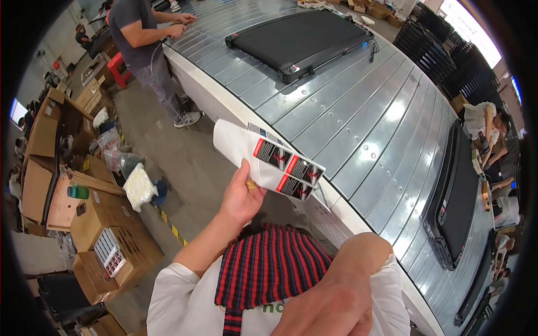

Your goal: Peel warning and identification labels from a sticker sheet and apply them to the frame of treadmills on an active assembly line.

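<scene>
My left hand [242, 197] is closed on a sheet of labels [245, 147], thumb on its face. The sheet is white and bent, with several black, red and white printed labels near its right end. A small yellowish thing, perhaps a finger cover, shows at the fingers of this hand. My right hand [330, 302] is close to the camera, in front of my chest and the red-and-dark striped apron [269, 263]. Its back faces up, and its fingers are mostly hidden or cut off by the lower edge.
A slatted metal roller conveyor [358, 151] curves along the right, with a black treadmill-like deck [302, 39] at the far end and another black deck [457, 196] further right. Opened cardboard boxes [120, 246] stand at left. A person [140, 50] stands at the far left edge.
</scene>
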The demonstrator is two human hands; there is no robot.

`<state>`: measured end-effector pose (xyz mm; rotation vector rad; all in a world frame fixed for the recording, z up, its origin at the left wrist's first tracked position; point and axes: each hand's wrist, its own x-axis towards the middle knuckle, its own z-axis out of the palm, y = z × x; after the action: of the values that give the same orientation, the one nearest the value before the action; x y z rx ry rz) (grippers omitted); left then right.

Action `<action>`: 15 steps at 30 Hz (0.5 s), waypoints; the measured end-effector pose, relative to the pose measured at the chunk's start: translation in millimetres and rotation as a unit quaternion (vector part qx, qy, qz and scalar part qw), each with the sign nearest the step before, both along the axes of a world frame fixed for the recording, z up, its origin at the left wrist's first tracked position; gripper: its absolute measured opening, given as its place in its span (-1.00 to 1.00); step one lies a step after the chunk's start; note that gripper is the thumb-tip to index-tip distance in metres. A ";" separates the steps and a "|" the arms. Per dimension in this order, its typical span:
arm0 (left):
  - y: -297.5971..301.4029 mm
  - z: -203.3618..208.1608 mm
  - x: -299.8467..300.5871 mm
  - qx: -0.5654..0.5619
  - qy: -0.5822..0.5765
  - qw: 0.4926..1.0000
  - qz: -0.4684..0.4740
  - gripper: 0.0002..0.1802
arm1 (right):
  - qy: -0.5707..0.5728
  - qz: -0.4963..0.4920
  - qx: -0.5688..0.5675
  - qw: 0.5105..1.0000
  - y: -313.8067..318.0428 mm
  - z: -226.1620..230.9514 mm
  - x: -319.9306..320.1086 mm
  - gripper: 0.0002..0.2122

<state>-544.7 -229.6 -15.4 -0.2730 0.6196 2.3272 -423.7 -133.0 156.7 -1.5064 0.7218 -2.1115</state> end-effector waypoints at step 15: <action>6.9 15.0 -7.8 -0.009 0.030 0.999 -0.007 -0.66 | 0.013 -0.068 -0.093 0.993 -8.2 -7.3 -5.1 -0.96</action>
<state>-552.5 -222.7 -0.4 -0.2079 0.6699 2.3251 -428.7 -141.3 149.4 -1.6251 0.6695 -2.3192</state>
